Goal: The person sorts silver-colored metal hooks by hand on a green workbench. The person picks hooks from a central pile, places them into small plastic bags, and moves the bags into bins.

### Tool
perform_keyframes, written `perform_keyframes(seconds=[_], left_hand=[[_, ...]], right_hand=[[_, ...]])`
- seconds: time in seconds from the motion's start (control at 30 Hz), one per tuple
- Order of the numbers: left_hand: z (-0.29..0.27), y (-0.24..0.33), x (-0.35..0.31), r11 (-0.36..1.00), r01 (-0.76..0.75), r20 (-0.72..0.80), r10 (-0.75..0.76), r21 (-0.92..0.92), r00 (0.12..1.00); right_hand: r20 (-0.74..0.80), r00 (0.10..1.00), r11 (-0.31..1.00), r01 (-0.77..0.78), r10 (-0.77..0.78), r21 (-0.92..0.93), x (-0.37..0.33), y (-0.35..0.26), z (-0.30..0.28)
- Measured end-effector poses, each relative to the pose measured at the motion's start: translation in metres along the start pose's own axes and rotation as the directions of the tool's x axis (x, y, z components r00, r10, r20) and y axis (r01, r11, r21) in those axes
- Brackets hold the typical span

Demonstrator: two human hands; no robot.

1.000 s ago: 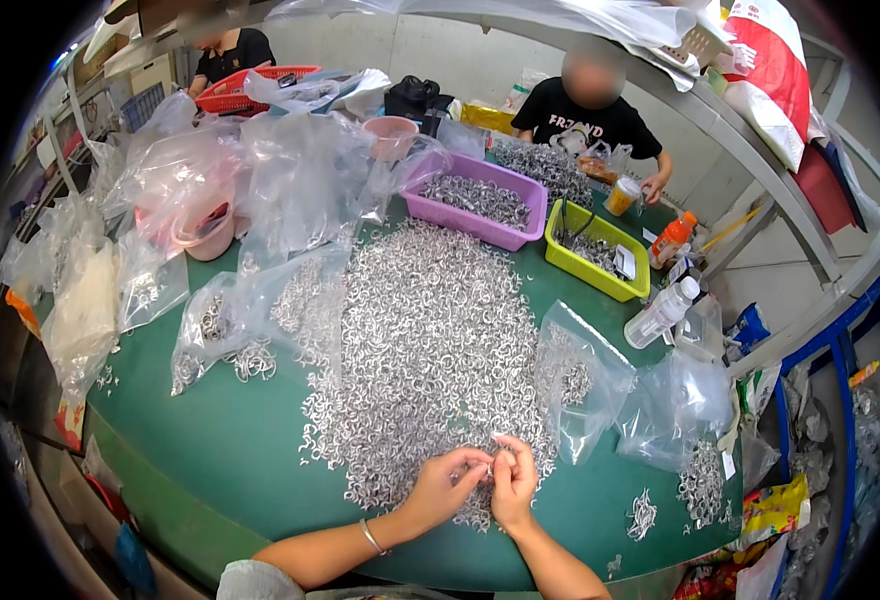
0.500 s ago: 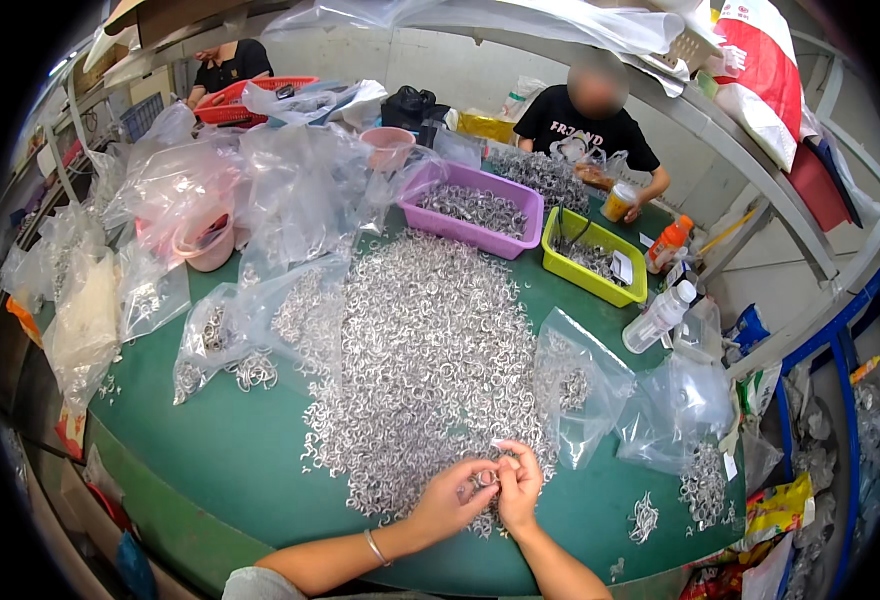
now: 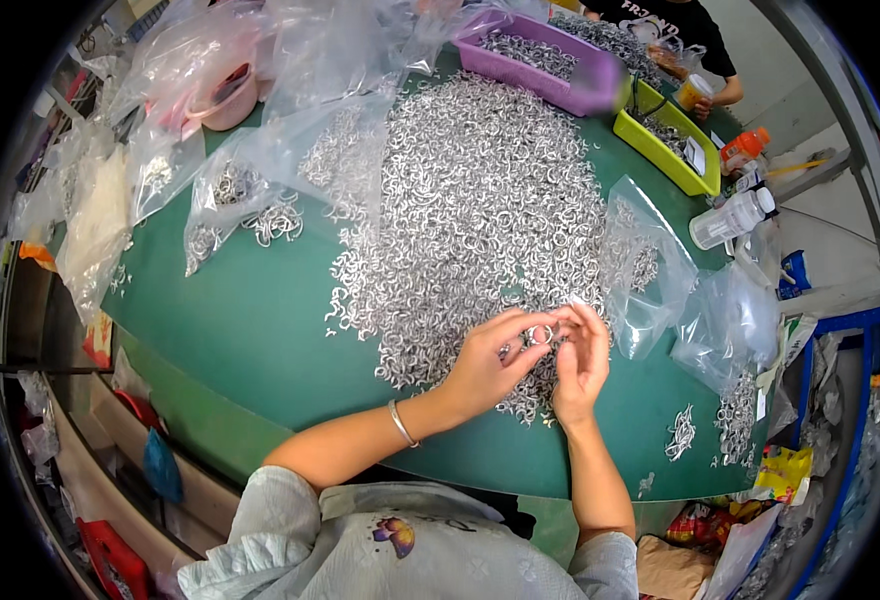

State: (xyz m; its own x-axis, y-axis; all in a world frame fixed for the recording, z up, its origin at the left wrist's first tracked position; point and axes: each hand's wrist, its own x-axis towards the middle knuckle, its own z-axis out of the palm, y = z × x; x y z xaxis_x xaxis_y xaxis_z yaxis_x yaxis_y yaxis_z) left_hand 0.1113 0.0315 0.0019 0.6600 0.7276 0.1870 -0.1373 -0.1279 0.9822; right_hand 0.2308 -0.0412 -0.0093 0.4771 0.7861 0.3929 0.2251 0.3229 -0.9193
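A big heap of small silvery metal rings, many looking like open C shapes, covers the middle of the green table. Over its near edge, my left hand pinches a metal ring between thumb and fingers. Close beside it on the right is my right hand, its fingers curled toward that ring with the tips near my left fingertips. Whether a small piece sits inside the right hand's curled fingers is hidden.
Clear plastic bags lie right of the heap, with more bags at the left. Behind are a purple basin and a green basin of metal parts. Bottles line the right edge. Another person's hand shows at the far right.
The view has tipped down, so the table appears higher and my sleeves and shirt show. My hands stay together over the near heap edge; the right fingers look a little more spread.
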Motion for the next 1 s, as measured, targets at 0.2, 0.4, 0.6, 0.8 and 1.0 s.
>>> perform_keyframes(seconds=[0.2, 0.4, 0.6, 0.8, 1.0], left_hand=[[0.001, -0.001, 0.003, 0.986, -0.052, -0.015, 0.050, -0.158, 0.999], [-0.004, 0.008, 0.006, 0.990, -0.029, -0.026, 0.025, -0.135, 0.999], [-0.002, 0.005, -0.002, 0.998, -0.056, -0.045, 0.055, -0.028, 0.997], [0.001, 0.003, 0.001, 0.982, -0.165, -0.114, 0.176, 0.094, 0.978], [-0.001, 0.004, 0.000, 0.996, -0.065, -0.100, 0.070, 0.058, 0.993]], right_hand=[[-0.013, 0.999, 0.999, 0.038, -0.038, 0.004, -0.004, 0.009, -0.008], [-0.066, 0.995, 0.981, -0.065, 0.078, 0.184, -0.001, -0.001, -0.007], [-0.036, 0.979, 0.946, -0.183, 0.200, 0.266, -0.005, -0.009, -0.009], [-0.110, 0.990, 0.985, -0.073, 0.091, 0.157, -0.006, -0.008, -0.006], [-0.078, 0.982, 0.972, 0.156, -0.172, -0.177, -0.004, -0.007, -0.003]])
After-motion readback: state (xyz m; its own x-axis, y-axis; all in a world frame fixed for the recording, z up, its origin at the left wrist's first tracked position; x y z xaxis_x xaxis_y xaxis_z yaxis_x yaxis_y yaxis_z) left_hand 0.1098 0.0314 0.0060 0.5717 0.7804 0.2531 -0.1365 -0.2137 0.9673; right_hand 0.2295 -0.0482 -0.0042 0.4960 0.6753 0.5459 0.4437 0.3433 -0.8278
